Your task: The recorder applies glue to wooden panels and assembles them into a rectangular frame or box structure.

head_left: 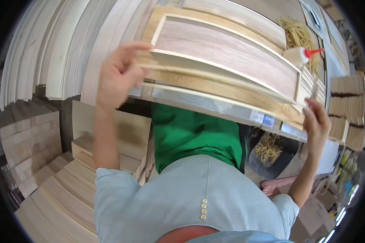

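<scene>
A shallow wooden panel (227, 50) with a raised pale rim lies on the workbench in front of me. My left hand (121, 77) is at its left corner, index finger stretched along the rim and the other fingers curled. A thin wooden strip (215, 79), smeared by motion, runs from those curled fingers along the panel's near side. Close to the panel's right corner is my right hand (317, 119), its fingers pinched together. What they pinch is hard to make out. A second thin strip (215, 97) lies along the bench's near edge, between both hands.
A white glue bottle (297, 56) with a red nozzle lies right of the panel, by a heap of rubber bands (298, 32). Stacked boards (65, 52) stand at left, wood blocks (28, 139) below. Wooden pieces (346, 107) are piled at right. A dark bin (271, 162) sits under the bench.
</scene>
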